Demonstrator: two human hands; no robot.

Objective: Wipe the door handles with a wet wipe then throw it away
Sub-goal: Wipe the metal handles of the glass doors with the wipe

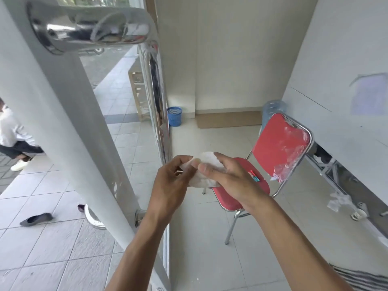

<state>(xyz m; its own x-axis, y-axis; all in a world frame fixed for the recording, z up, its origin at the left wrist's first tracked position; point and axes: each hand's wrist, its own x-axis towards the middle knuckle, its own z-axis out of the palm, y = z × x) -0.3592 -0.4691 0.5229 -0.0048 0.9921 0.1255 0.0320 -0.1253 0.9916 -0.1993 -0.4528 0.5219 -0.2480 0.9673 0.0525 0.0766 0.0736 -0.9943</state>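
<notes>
At far left a person (10, 133) walks on the tiles outside; a shoe (36, 219) lies on the floor nearer the door (69, 122); the chrome handle (156, 97) runs down the door's edge, its top bend overhead; the left hand (172, 181), just right of the handle, pinches the wipe (204, 171) with curled fingers; the right hand (228, 179) grips the same crumpled wipe from the other side, thumb on top; behind stands a blue bin (174, 116) by the wall; a red chair (281, 148) stands at right.
</notes>
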